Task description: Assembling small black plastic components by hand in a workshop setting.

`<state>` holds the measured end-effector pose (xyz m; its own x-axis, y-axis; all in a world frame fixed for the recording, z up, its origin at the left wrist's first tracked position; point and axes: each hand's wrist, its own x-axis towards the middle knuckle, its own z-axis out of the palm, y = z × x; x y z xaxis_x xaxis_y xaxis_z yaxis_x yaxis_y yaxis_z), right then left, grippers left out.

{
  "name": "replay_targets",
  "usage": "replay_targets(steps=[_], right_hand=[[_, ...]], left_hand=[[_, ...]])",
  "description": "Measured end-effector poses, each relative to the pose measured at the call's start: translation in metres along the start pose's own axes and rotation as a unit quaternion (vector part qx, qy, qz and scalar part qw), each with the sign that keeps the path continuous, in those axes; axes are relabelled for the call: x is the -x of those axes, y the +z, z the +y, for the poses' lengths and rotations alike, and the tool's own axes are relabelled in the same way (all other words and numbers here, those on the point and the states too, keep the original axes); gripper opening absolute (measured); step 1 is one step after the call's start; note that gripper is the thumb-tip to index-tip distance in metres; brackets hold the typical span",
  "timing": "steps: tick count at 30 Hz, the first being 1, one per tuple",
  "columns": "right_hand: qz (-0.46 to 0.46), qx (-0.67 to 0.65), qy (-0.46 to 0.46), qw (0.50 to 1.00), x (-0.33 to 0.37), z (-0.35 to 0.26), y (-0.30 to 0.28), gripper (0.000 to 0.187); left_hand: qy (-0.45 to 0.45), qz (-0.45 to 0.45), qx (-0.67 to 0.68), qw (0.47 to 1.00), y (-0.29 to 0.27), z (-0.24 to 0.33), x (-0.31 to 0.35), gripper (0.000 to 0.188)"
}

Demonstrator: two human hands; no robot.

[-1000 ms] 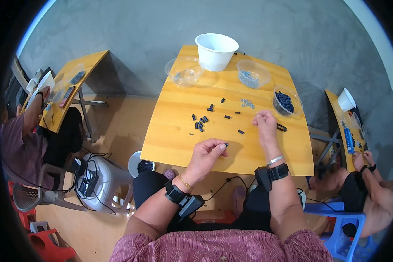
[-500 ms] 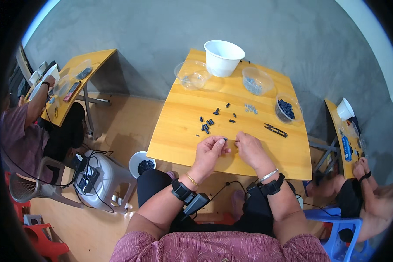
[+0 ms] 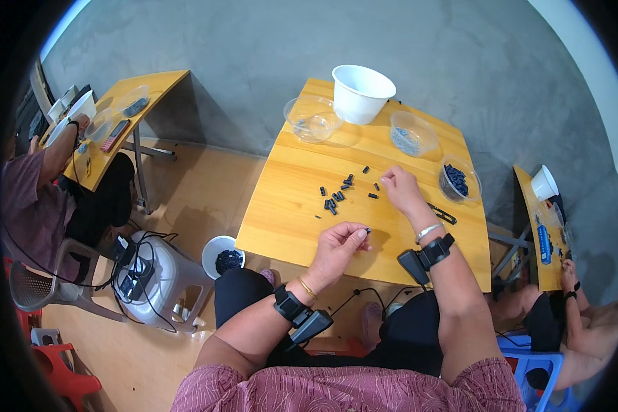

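Note:
My left hand (image 3: 339,250) is closed near the table's front edge, a small black part (image 3: 368,231) pinched between thumb and forefinger. Farther out, my right hand (image 3: 404,190) reaches over the table with its fingertips pressed together and pointing down. It covers the spot where small silvery pieces lay, and whatever is in the fingertips is hidden. Several loose black parts (image 3: 332,204) lie scattered to the left of it. Thread snips (image 3: 443,215) rest beside my right wrist, partly behind it.
Along the table's far side stand a clear bowl (image 3: 292,113), a white bucket (image 3: 364,103), a clear tub of silvery pieces (image 3: 422,137) and a clear tub of black parts (image 3: 468,196). A white bucket (image 3: 213,250) stands on the floor at left. People sit at tables either side.
My right hand has moved away from my left, forward over the silvery pieces. My left hand has shifted slightly right and still pinches the black part. The view has shifted a little.

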<state>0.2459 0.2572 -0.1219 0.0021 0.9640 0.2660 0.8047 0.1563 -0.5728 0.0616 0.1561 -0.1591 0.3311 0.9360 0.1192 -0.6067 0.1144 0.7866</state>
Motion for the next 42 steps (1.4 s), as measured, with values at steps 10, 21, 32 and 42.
replay_targets(steps=[10,21,32,42], right_hand=[[-0.074,0.142,-0.026,0.987,-0.008,0.008,0.01,0.015],[-0.168,-0.64,0.096,0.744,0.088,-0.042,-0.024,0.007],[-0.174,-0.655,0.122,0.725,0.096,-0.033,-0.013,0.007],[-0.199,-0.658,0.125,0.715,0.097,-0.033,-0.01,0.006]], left_hand=[[-0.023,-0.018,-0.015,0.999,-0.002,0.0,-0.002,0.013],[-0.059,0.024,0.074,0.995,0.001,0.003,-0.004,0.013],[-0.026,-0.015,0.006,1.0,-0.002,-0.001,-0.005,0.014],[-0.021,0.005,0.007,1.0,-0.001,-0.003,-0.003,0.013]])
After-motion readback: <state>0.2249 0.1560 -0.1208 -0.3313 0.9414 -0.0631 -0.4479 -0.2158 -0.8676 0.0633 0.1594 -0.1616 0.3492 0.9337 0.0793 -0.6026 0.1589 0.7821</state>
